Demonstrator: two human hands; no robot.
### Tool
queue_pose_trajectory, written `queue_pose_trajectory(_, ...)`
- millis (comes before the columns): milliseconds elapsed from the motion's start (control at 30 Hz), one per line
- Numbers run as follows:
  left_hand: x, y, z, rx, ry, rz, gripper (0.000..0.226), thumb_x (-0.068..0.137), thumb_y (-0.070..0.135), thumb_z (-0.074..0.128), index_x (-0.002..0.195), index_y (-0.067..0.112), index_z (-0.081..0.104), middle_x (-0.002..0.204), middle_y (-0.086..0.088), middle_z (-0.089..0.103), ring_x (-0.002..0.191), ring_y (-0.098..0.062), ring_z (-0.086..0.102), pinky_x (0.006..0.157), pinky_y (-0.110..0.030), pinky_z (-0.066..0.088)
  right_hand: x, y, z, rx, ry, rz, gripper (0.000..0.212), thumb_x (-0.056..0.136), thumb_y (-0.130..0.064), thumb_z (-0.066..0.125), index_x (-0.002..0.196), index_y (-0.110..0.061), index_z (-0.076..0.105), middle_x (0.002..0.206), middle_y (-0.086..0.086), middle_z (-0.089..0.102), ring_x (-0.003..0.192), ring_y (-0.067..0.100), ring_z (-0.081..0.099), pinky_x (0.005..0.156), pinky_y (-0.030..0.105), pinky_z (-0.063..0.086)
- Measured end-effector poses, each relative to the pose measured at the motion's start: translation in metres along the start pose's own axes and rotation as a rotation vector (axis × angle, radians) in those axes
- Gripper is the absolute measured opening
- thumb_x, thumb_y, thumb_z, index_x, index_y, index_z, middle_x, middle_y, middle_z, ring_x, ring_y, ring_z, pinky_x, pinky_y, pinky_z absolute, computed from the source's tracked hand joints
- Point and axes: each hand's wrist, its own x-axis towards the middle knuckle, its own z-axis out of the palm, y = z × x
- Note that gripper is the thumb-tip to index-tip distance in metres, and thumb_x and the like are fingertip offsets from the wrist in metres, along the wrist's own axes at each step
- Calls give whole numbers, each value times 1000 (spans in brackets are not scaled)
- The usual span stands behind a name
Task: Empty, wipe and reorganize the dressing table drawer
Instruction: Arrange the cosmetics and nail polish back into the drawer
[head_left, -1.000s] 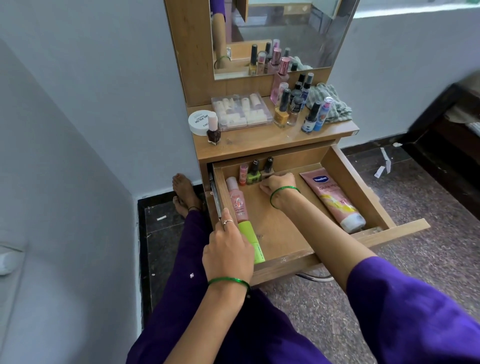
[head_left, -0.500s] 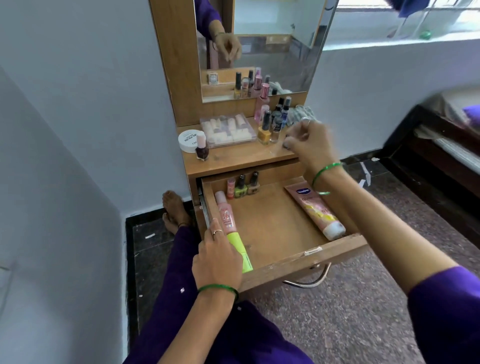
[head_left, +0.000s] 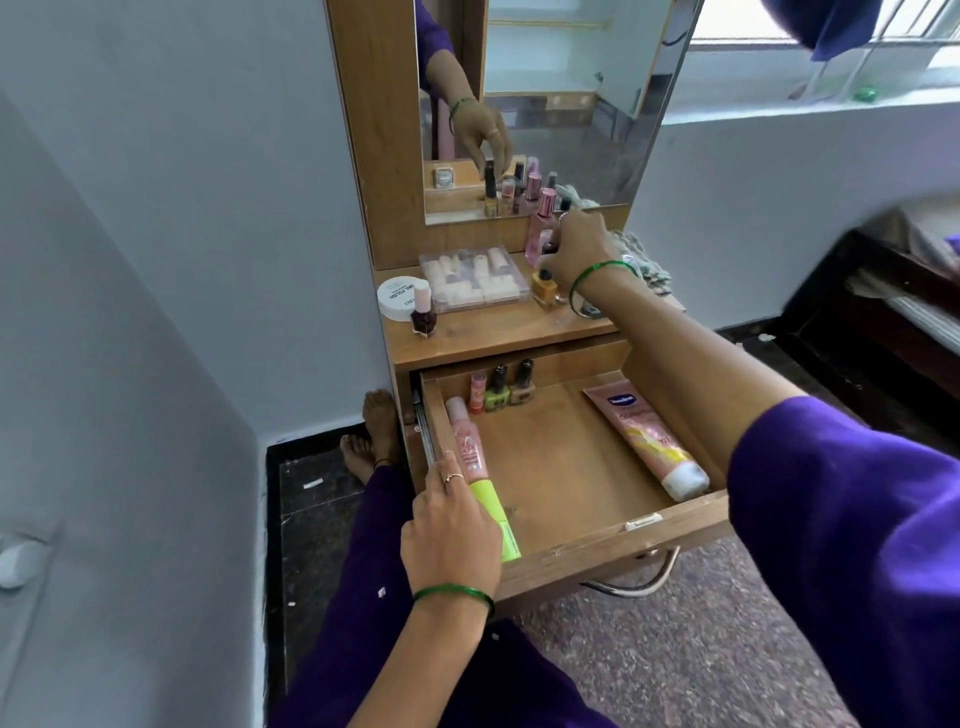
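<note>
At the dresser, the drawer (head_left: 566, 478) hung open, partly refilled. Her left hand (head_left: 449, 525) gripped its left wall, steadying it; her right hand (head_left: 579, 247) closed around a small bottle on the tabletop's back-right corner, presumably next in.

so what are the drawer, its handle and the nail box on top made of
Drawer: looks like wood-grain laminate board, matte, with printed grain and pale edge banding. Handle: apparently polished metal, a curved bar with bright reflections. Nail box: clear glossy plastic, its pale contents showing through the lid.
</note>
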Motion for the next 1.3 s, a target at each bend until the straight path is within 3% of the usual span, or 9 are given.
queue_pose_trajectory(100,1,1,1,0,-1,5,52,96,26,32,146,13,22,148,-4,34,118,-20,50,86,-34,51,-2,4,-8,64,2,11,12,76,-10,68,83,-1,65,90,16,66,77,22,60,56,22,41)
queue_pose_trajectory(200,2,0,2,13,-8,12,53,97,26,33,146,13,20,149,-4,32,119,-20,50,87,-34,51,-17,7,-24,148,16,3,20,76,-17,71,79,3,68,73,6,62,61,13,52,47,15,33)
queue_pose_trajectory(333,2,0,2,11,-18,10,53,97,27,35,145,13,20,147,-5,34,118,-21,50,86,-35,51,-49,11,-49,334,-104,2,26,77,-19,72,59,-11,56,58,-3,60,52,6,56,58,23,48)
queue_pose_trajectory(567,0,2,-1,-3,-8,3,48,95,22,37,142,12,27,144,-6,38,115,-22,52,85,-37,51,-89,34,-28,196,-284,86,26,75,-24,75,66,-11,54,73,9,63,60,16,56,61,32,53)
queue_pose_trajectory(700,-1,3,-1,1,-3,-1,50,96,21,37,143,12,26,146,-5,35,118,-23,50,86,-38,49,-97,46,2,124,-294,179,30,74,-21,75,60,-13,49,72,7,61,58,16,54,46,23,41)
queue_pose_trajectory(833,0,3,0,-12,13,-5,50,95,20,35,144,11,26,146,-6,37,119,-24,50,86,-39,50,-98,50,30,190,-251,283,27,73,-16,74,63,-13,49,81,12,66,69,22,62,49,25,43)
queue_pose_trajectory(933,0,4,-1,-14,21,-8,49,96,20,33,144,12,27,146,-5,37,119,-24,50,85,-39,50,-95,51,43,232,-229,318,31,74,-14,72,60,-13,45,84,14,64,70,22,57,45,23,35)
queue_pose_trajectory(1200,-1,4,-1,-2,26,0,49,97,21,33,145,12,25,146,-6,37,117,-22,51,85,-35,50,-90,50,54,270,-141,364,27,79,-20,71,68,-6,50,82,14,57,76,26,53,63,28,37)
queue_pose_trajectory(1300,-1,3,0,-11,23,0,50,97,22,33,145,12,24,146,-6,37,118,-22,51,86,-36,51,-92,49,58,284,-126,361,37,81,-22,70,61,-12,39,83,12,53,78,24,50,65,30,37)
